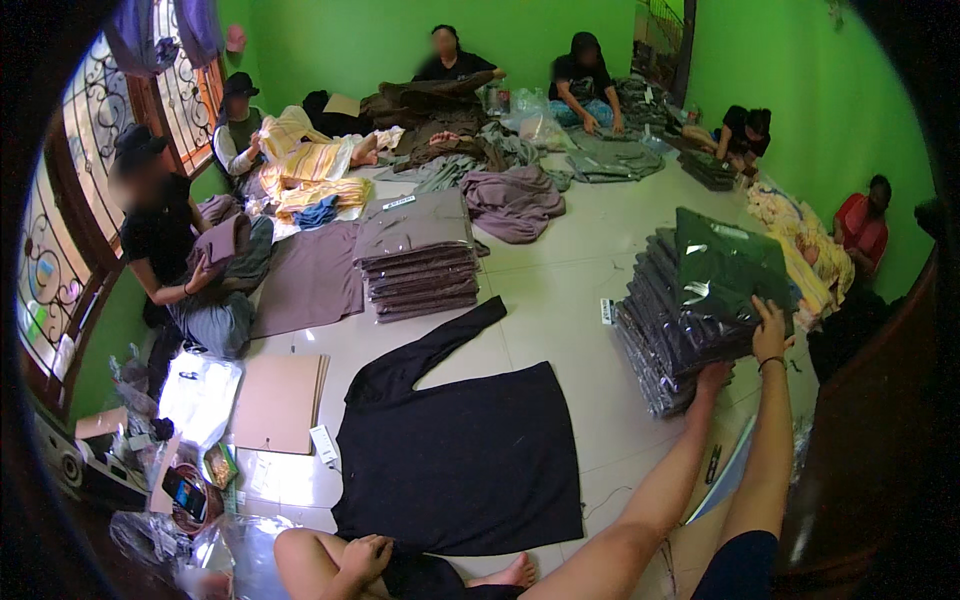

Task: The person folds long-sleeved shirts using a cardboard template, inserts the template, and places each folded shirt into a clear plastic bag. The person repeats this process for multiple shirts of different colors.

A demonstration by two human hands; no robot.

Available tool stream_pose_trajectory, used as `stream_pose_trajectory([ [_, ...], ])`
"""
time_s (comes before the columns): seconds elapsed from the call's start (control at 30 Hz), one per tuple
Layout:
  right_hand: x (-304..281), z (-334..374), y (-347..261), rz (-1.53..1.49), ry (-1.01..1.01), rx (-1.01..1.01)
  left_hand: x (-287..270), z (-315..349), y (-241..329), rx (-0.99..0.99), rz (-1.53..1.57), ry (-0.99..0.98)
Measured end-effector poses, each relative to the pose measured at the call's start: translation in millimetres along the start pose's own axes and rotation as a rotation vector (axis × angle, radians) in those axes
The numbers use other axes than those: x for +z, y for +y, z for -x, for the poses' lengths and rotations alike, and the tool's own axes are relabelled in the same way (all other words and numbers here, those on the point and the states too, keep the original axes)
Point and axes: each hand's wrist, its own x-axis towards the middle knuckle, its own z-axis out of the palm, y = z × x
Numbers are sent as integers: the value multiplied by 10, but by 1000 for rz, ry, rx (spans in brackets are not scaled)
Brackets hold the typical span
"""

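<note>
My right hand [768, 330], at the end of an outstretched arm, grips the near right edge of a dark green folded garment in a clear bag [728, 268]. That garment lies on top of a leaning stack of bagged dark clothes [655, 345]; my foot touches the stack's near side. My left hand [367, 558] rests loosely on my bent leg, and nothing shows in it. On the floor before me a black long-sleeved shirt [460, 450] is spread flat, one sleeve stretched away. A white tag [324, 444] lies beside its neck.
Brown cardboard sheets [275, 400] and clear plastic bags [200, 390] lie left, near a phone [184, 494] and a speaker [85, 465]. A stack of bagged brown garments [415, 250] stands ahead. Several people sit along the walls among cloth piles. A marker [712, 464] lies right.
</note>
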Motion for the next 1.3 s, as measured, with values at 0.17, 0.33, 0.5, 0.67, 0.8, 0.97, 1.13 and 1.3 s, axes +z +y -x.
stream_pose_trajectory([
  [0.17,76,-334,262,-10,122,211,-3,-59,48,-38,-61,-49],
  [0.33,319,-303,428,-208,395,216,-13,-82,87,-8,-92,-25],
  [0.5,101,176,-221,-325,690,-259,-53,-87,135,-54,-66,-40],
  [0.67,-165,584,-880,78,93,-219,-84,-69,148,-118,-17,-64],
  [0.8,-152,432,-725,-27,-75,-344,-97,-7,104,-161,-1,-83],
  [0.97,-174,209,-394,-7,-174,-399,-115,4,69,-148,102,-17],
  [1.13,-237,141,-383,-83,-245,-449,-179,8,116,-202,106,-63],
  [1.3,-125,74,-353,-123,-186,-466,-117,-20,18,-163,155,-87],
])
